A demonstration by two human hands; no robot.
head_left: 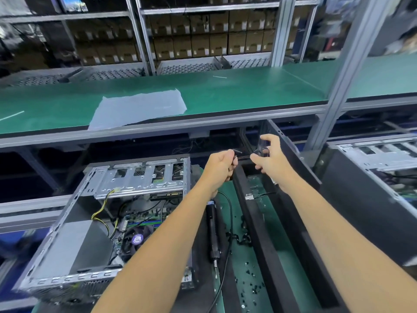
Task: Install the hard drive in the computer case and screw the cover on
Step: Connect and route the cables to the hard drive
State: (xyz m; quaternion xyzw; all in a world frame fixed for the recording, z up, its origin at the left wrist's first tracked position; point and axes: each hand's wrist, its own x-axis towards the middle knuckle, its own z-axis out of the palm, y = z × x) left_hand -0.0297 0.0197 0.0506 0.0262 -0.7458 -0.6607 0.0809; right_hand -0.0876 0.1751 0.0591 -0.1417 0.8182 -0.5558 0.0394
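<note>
an open grey metal computer case [74,233] lies on its side at about 8 o'clock, with no cover on it, and its green board, round fan and yellow wires show inside. a silver metal drive cage with holes [140,179] sits at the far end of the case, at about 10 o'clock. just to the right of the case, at about 6 o'clock, a black electric screwdriver with a black cord [213,236] lies on the green work mat [239,279], tip pointing toward the person. lots of small black screws [250,288] are scattered on the mat beside it. a long black case cover with raised edges [270,245] lies from 5 o'clock up to 1 o'clock, to the right of the screwdriver. another grey metal case [381,168] sits at 3 o'clock. above all this, at 12 o'clock, a green shelf [225,93] holds a clear plastic bag [137,109], and brown boxes [203,30] fill the racks behind. both bare arms reach forward over the mat, hands close together at about 12 o'clock. the left hand [222,168] is curled in a fist and pinches the end of a thin bundle of dark wires [244,156]. the right hand [269,154] holds the other end, thumb and fingers bent around a small dark loop of it. the wires stretch between the two hands, above the far end of the black cover. a hard drive cannot be told apart for sure.
</note>
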